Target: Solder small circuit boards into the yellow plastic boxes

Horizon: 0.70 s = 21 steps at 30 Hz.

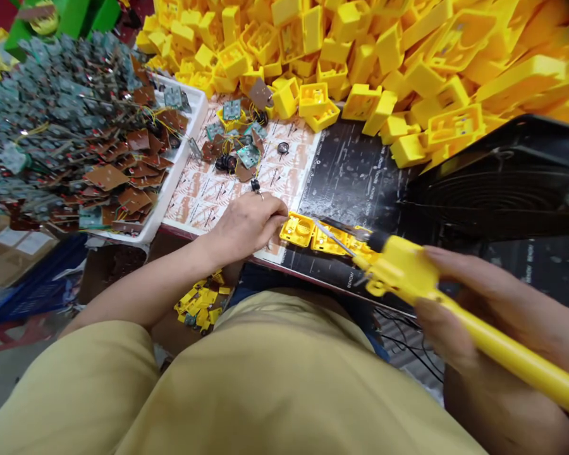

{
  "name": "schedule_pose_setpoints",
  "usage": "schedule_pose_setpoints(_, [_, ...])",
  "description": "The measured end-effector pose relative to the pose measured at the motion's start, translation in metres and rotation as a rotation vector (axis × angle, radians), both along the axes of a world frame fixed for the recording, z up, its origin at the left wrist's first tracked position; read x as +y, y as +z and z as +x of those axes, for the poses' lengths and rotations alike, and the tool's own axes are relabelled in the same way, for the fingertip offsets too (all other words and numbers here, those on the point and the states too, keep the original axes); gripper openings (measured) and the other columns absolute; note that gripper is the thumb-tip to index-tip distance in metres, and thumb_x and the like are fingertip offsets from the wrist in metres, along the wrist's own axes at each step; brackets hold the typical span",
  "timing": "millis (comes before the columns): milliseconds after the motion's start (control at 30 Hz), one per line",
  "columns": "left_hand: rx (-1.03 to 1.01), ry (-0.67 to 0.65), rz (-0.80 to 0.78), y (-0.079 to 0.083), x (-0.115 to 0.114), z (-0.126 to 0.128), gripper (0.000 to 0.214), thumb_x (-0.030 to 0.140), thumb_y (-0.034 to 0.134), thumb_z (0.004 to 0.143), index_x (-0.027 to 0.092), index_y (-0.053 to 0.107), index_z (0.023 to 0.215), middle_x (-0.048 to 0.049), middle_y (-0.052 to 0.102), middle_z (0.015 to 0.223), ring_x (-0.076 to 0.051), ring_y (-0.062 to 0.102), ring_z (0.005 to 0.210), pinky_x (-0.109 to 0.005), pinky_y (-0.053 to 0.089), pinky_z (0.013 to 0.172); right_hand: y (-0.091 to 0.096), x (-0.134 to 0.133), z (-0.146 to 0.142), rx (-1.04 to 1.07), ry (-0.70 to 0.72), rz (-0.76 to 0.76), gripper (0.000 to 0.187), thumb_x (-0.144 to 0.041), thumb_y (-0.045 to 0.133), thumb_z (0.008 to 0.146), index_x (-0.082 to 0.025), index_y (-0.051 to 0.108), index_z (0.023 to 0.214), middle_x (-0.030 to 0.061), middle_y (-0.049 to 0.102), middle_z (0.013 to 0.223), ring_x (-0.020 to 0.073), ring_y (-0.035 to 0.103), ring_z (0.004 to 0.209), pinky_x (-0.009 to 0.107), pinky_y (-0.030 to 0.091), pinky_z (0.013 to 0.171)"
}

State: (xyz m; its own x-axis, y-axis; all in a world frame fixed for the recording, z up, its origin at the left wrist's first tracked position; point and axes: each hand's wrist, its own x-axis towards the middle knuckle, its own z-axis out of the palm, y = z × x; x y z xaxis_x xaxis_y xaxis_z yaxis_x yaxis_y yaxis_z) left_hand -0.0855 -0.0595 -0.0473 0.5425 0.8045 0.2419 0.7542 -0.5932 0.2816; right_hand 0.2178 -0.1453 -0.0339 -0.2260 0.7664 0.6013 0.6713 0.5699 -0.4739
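Near right, there's my yellow plastic tool [403,268], slim metal tip slanting over the row, my right hand [502,385] wrapped round its handle. Just beyond, open yellow plastic shells [298,229] line the table's near edge; my left hand [244,224] bunches its fingers at the leftmost, gripping or not, I can't tell. Far side: heaped yellow plastic casings [363,63]!

Small yellow plastic cases [329,239] are set touching in a row along the bench's [322,270] near edge, hollow sides up; a round grille is seen inside the leftmost. The right end is hidden by a yellow hand tool [408,268], held aslant, its thin metal tip pointed over the row.
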Motion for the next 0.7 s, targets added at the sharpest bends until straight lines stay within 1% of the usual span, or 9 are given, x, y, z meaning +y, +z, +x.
schedule_pose_setpoints(67, [0.059, -0.002, 0.035, 0.0, 0.0, 0.002, 0.016, 0.019, 0.056, 0.095, 0.017, 0.071, 0.09, -0.0047, 0.075, 0.084, -0.018, 0.068, 0.076, -0.029, 0.049, 0.073, -0.005, 0.004, -0.011, 0.017, 0.051, 0.041, 0.059, -0.027, 0.079, 0.084, -0.034, 0.06, 0.139, 0.0018, 0.078, 0.089, 0.0172, 0.068, 0.056, 0.028, 0.056, 0.046])
schedule_pose_setpoints(133, [0.107, -0.014, 0.062, 0.0, 0.001, 0.003, 0.018, 0.019, 0.054, 0.096, 0.017, 0.071, 0.092, -0.005, 0.075, 0.083, -0.019, 0.068, 0.076, -0.03, 0.049, 0.074, -0.008, 0.005, -0.02, 0.055, 0.064, 0.023, 0.059, -0.023, 0.083, 0.079, -0.031, 0.062, 0.134, 0.0007, 0.077, 0.087, 0.0178, 0.069, 0.058, 0.029, 0.058, 0.05])
schedule_pose_setpoints(200, [0.137, -0.036, 0.079, 0.001, 0.002, 0.003, 0.021, 0.02, 0.052, 0.097, 0.015, 0.071, 0.093, -0.0063, 0.074, 0.083, -0.02, 0.067, 0.075, -0.031, 0.049, 0.074, -0.008, 0.005, -0.025, 0.06, 0.093, 0.011, 0.051, -0.02, 0.084, 0.078, -0.028, 0.064, 0.123, -0.0003, 0.077, 0.085, 0.0191, 0.072, 0.064, 0.03, 0.059, 0.054])
schedule_pose_setpoints(267, [0.165, -0.063, 0.085, 0.003, 0.003, 0.003, 0.024, 0.019, 0.049, 0.098, 0.014, 0.072, 0.092, -0.0076, 0.074, 0.083, -0.021, 0.067, 0.073, -0.033, 0.049, 0.075, -0.007, 0.006, -0.027, 0.009, 0.128, 0.049, 0.04, -0.02, 0.084, 0.078, -0.027, 0.064, 0.111, -0.0014, 0.075, 0.08, 0.0183, 0.072, 0.064, 0.028, 0.057, 0.052])
schedule_pose_setpoints(367, [0.214, -0.085, 0.093, 0.005, 0.004, 0.003, 0.027, 0.019, 0.046, 0.099, 0.014, 0.072, 0.091, -0.0079, 0.075, 0.083, -0.022, 0.067, 0.073, -0.035, 0.049, 0.076, -0.005, 0.01, -0.028, -0.071, 0.17, 0.063, 0.023, -0.022, 0.078, 0.084, -0.026, 0.06, 0.097, -0.0019, 0.074, 0.077, 0.0158, 0.071, 0.062, 0.026, 0.055, 0.051])
schedule_pose_setpoints(433, [0.241, -0.098, 0.104, 0.006, 0.006, 0.004, 0.027, 0.018, 0.046, 0.099, 0.014, 0.071, 0.092, -0.0076, 0.075, 0.083, -0.022, 0.068, 0.074, -0.034, 0.05, 0.077, -0.004, 0.014, -0.029, -0.099, 0.194, 0.068, 0.02, -0.022, 0.077, 0.086, -0.025, 0.059, 0.096, -0.0014, 0.074, 0.077, 0.0151, 0.071, 0.064, 0.026, 0.057, 0.056])
schedule_pose_setpoints(500, [0.268, -0.128, 0.118, 0.008, 0.007, 0.004, 0.025, 0.017, 0.047, 0.098, 0.014, 0.071, 0.09, -0.0073, 0.075, 0.083, -0.022, 0.069, 0.076, -0.034, 0.051, 0.079, -0.004, 0.017, -0.029, -0.132, 0.224, 0.078, 0.024, -0.022, 0.079, 0.085, -0.025, 0.059, 0.097, -0.0006, 0.074, 0.08, 0.015, 0.072, 0.067, 0.026, 0.06, 0.061])
schedule_pose_setpoints(600, [0.338, -0.162, 0.127, 0.011, 0.009, 0.005, 0.023, 0.014, 0.049, 0.096, 0.014, 0.07, 0.089, -0.0066, 0.074, 0.081, -0.021, 0.07, 0.077, -0.033, 0.052, 0.082, 0.002, 0.02, -0.028, -0.136, 0.284, 0.106, 0.026, -0.023, 0.082, 0.082, -0.025, 0.061, 0.097, -0.0005, 0.074, 0.081, 0.0144, 0.071, 0.066, 0.026, 0.06, 0.061])
schedule_pose_setpoints(700, [0.397, -0.171, 0.116, 0.014, 0.01, 0.006, 0.022, 0.012, 0.049, 0.094, 0.015, 0.07, 0.088, -0.0065, 0.073, 0.079, -0.021, 0.069, 0.076, -0.033, 0.052, 0.081, 0.011, 0.018, -0.023, -0.113, 0.27, 0.037, 0.016, -0.026, 0.078, 0.086, -0.024, 0.064, 0.092, -0.0001, 0.072, 0.078, 0.0131, 0.069, 0.065, 0.026, 0.059, 0.061])
